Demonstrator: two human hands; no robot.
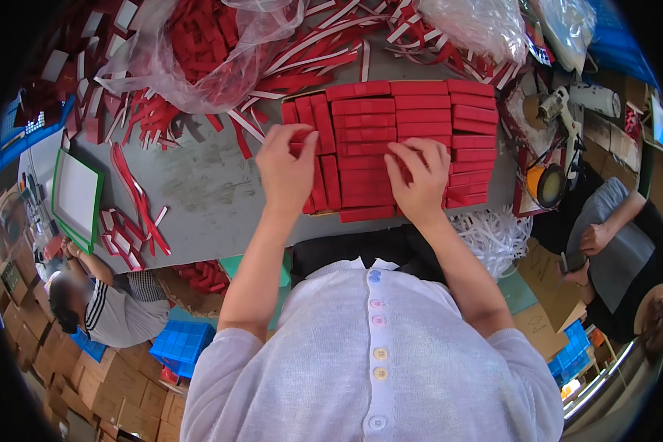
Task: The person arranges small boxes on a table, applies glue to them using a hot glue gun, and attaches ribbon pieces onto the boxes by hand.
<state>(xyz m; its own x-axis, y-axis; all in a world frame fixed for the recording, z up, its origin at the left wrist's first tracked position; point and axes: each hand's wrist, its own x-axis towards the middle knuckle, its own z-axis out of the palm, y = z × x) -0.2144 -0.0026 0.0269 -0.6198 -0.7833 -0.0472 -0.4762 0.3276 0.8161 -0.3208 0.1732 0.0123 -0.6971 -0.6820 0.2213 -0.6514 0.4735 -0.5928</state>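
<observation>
Working over a block of red packets (423,116) laid in tight rows on the grey counter (199,180), directly in front of the person. Left hand (288,166): over the left columns, where packets stand lengthwise; fingers bent, thumb near the fingertips; cannot tell whether a packet is pinched. Right hand (421,177): over the middle-right rows, where packets lie crosswise; fingers spread and loosely curved, with nothing seen between them. Beyond the block: heaped red-and-white strips (324,55), and to their left a clear plastic bag (152,70) with red pieces inside. Left end of counter: green-rimmed tray (98,210). Right of block: black-and-yellow roll (549,184); white paper shreds (493,239) at the near edge. One co-worker (129,317) sits at left; another person (608,247) at right holds a dark object (572,262)
</observation>
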